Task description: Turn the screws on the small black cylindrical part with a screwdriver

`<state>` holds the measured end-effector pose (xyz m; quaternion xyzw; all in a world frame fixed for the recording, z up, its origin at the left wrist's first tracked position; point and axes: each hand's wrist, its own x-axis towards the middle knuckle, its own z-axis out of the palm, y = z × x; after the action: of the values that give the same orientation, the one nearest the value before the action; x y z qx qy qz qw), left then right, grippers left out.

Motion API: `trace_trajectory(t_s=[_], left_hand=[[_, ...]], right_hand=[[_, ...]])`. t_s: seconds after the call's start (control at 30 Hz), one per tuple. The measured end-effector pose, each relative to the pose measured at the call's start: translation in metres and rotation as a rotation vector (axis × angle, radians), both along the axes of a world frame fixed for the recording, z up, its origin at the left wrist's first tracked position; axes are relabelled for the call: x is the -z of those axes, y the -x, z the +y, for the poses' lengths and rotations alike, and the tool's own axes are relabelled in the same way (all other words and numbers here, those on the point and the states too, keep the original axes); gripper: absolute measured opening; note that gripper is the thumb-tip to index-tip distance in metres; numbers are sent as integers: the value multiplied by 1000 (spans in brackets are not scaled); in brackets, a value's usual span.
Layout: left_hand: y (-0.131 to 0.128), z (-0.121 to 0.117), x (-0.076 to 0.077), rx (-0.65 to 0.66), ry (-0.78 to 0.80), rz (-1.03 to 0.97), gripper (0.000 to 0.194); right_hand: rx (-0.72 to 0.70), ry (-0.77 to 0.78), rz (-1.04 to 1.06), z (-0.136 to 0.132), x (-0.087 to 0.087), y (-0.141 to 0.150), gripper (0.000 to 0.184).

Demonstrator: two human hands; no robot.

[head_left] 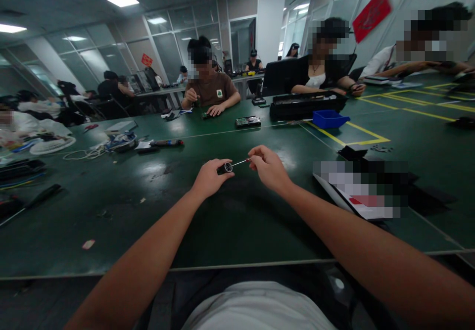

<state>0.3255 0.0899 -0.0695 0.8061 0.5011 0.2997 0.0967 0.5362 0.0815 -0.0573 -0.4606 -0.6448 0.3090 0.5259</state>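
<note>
Fingers of the left hand (208, 180) pinch a small dark cylinder (222, 169) near the middle of the frame, the index finger along its upper side and the thumb beneath it. Its round end faces out past the fingertips, toward the right of the frame. Opposite, the fingers of the right hand (270, 167) are pressed together around the near end of a slim tool (240, 162), whose thin shaft reaches leftward to the cylinder's round end; whether the tip touches it is too small to tell.

The cylinder is short and black, with a pale, shiny ring circling its end and a darker centre marked by fine lighter lines. The tool's shaft is straight, bright and metallic, with a touch of red where the right fingertips close on it.

Both hands are above a dark green tabletop (141, 221), smooth and glossy enough to reflect the ceiling lights in soft patches, with scuffs toward the left. At upper right of centre sit a blue open bin (329, 119) with smooth sides and a long, black, box-shaped housing (304, 107). Left of centre lies a dark, rod-shaped marker (166, 143); a small pale scrap (88, 244) lies flat at lower left.
</note>
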Motion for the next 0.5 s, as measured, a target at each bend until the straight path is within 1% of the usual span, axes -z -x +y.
trace_trajectory(t_s=[0.07, 0.17, 0.2, 0.3, 0.4, 0.5], left_hand=[[0, 0, 0, -9, 10, 7, 42], [0, -1, 0, -16, 18, 6, 42], [0, -1, 0, -14, 17, 5, 42], [-1, -1, 0, -10, 19, 7, 42], [-1, -1, -2, -28, 33, -17, 41], [-1, -2, -2, -38, 36, -29, 40]], right_hand=[[-4, 27, -36, 2, 1, -1, 17], [47, 26, -113, 4, 3, -1, 31], [67, 14, -115, 4, 4, 0, 31], [78, -5, -41, 4, 7, 3, 21], [52, -8, 31, 2, 8, 5, 20], [5, -27, 51, -1, 6, 6, 15]])
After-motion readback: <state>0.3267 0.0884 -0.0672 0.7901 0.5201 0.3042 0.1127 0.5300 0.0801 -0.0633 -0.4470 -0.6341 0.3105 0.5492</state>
